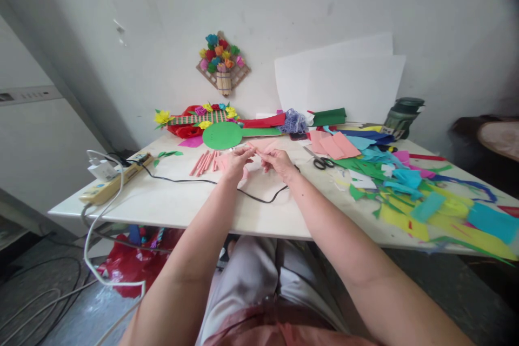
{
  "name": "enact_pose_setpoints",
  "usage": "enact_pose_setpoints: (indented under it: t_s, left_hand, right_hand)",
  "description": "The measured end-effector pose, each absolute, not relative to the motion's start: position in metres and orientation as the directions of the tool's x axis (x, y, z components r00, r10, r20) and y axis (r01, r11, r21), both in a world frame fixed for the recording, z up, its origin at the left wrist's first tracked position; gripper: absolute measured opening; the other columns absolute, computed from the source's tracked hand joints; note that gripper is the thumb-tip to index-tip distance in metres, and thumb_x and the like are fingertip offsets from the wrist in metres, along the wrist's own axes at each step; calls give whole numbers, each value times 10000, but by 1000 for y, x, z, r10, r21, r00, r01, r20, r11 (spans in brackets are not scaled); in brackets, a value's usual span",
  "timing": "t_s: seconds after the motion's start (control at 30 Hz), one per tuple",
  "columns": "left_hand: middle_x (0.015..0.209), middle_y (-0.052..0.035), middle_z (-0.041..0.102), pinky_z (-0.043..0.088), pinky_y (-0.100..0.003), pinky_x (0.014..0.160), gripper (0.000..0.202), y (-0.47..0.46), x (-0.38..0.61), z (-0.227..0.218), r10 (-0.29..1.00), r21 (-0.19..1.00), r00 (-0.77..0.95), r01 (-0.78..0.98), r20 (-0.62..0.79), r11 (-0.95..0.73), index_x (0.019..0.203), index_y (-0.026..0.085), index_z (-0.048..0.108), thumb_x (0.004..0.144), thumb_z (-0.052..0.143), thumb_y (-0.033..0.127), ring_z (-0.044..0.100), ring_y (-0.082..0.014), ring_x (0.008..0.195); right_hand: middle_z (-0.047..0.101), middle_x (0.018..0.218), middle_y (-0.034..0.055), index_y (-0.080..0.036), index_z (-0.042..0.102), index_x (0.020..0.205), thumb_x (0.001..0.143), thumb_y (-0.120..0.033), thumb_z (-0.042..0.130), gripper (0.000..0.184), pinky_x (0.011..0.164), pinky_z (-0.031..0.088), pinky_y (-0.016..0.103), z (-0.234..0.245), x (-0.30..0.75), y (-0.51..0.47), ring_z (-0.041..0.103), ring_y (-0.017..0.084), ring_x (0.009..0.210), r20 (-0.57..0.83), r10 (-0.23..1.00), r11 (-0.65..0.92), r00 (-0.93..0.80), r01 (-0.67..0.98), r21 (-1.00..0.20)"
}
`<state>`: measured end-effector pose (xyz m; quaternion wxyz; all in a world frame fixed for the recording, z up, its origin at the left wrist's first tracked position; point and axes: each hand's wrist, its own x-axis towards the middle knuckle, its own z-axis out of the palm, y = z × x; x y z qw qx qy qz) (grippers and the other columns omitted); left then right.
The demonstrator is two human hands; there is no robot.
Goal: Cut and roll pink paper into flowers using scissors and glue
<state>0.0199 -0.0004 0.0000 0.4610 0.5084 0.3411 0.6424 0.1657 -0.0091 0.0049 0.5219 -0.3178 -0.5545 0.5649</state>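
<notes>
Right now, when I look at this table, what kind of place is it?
It looks like a craft corner, though I can't tell whether it's at home. Colorful scraps and scissors lie on the table, and a flower decoration hangs on the wall.

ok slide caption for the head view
Left hand and right hand pinch pink paper, between slim pink rolls and black-handled scissors on a white table.

The pink paper (266,144) looks matt, the tabletop (184,203) smooth.
</notes>
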Motion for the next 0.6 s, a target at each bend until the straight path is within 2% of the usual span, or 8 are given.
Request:
enact_pose_setpoints:
  t_s: [0.23,0.4,0.6]
  left_hand:
    - [661,-17,631,428,-192,525,203,2,14,1,946,827,-174,-460,272,-322,686,140,657,586,757,286,597,-102,618]
    - [638,-7,642,447,-190,580,144,3,8,2,948,769,-268,-565,172,-300,707,146,611,660,704,245,632,-95,624]
    - [641,-12,657,447,-189,604,54,1,6,5,957,727,-270,-635,105,-259,687,154,612,699,653,189,644,-98,642]
  right_hand:
    - [595,488,-20,-113,635,739,648,-251,716,184,365,428,195,3,168,-6,490,76,362,172,946,108,-275,-233,-966]
    - [653,554,18,-112,624,778,748,-104,620,32,428,485,201,13,177,-4,565,92,421,129,982,91,-139,-251,-964]
    - [710,735,36,-133,601,819,760,0,585,146,593,555,229,24,193,-2,652,102,571,129,991,108,-37,-349,-931]
